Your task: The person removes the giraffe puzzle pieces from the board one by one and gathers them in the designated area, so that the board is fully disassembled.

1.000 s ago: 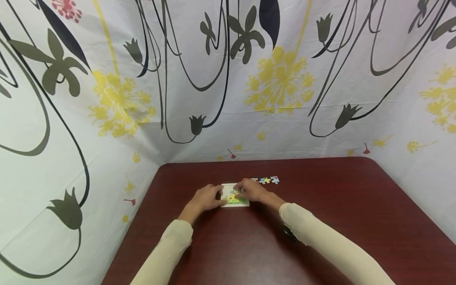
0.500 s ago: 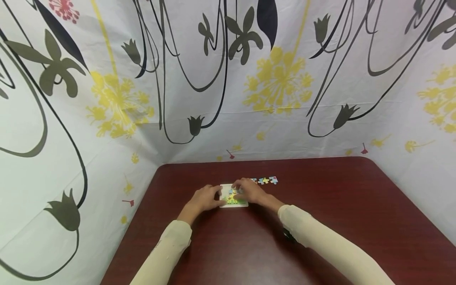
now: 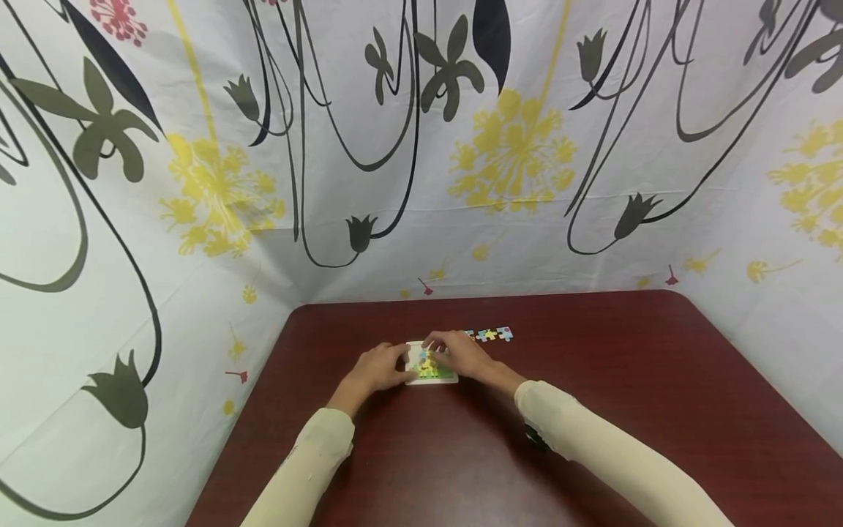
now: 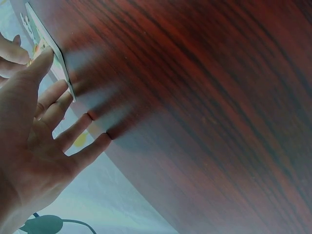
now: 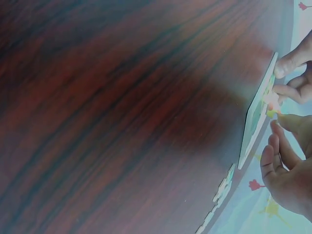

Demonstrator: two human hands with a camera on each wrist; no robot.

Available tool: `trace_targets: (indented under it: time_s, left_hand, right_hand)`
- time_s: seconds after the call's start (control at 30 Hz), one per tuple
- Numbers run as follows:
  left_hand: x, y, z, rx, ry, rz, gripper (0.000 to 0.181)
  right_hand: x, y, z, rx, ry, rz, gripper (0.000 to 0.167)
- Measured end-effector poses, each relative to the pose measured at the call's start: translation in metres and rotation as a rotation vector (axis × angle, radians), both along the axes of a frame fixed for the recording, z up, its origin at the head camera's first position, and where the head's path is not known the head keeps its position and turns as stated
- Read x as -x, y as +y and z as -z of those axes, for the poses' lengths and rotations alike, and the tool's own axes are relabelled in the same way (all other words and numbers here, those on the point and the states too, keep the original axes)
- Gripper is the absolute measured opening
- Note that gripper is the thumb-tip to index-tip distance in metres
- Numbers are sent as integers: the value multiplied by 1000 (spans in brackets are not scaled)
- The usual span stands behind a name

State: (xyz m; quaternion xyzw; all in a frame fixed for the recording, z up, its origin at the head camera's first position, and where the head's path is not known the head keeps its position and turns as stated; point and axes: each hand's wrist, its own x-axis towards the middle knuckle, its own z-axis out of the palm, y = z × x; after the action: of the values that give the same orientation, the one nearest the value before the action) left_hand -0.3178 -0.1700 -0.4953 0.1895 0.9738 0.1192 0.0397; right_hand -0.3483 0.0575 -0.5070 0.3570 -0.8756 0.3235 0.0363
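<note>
A small puzzle board (image 3: 431, 381) with a pale frame and a yellow and green picture lies on the table. My left hand (image 3: 378, 367) holds its left side, thumb by the near corner; in the left wrist view the outer fingers (image 4: 80, 127) reach down to the tabletop. Over the board, my right hand (image 3: 461, 354) pinches a puzzle piece (image 5: 271, 113) between thumb and index finger. That piece shows small and yellowish in the right wrist view, close to the left fingertips. The right hand hides part of the board in the head view.
Several loose puzzle pieces (image 3: 487, 334) lie in a row behind and right of the board. The dark red table (image 3: 421, 454) has rounded back corners. A flower-patterned cloth (image 3: 421, 183) hangs behind it and along the sides.
My right hand has shifted slightly left over the board, its fingers lifting a little. The left hand stays at the board's left side. The head view has drifted slightly.
</note>
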Motion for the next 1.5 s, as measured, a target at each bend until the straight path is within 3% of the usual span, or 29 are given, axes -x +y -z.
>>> trace_targets:
  time_s: [0.37,0.67,1.0,1.5]
  left_hand:
    - [0,2,-2,2,8,10,48]
    - [0,2,-1,-2,-1,-6,46]
    - [-1,2,1,-12,3,-5,42]
    - [-2,1,-2,-14,19,13,43]
  right_hand:
    - [0,4,-3,14,-32,17,18]
    - [3,12,-9,65,-9,-5,18]
    - [8,42,-18,87,-28,1,18]
    - [11,90,-20,14,2,105,17]
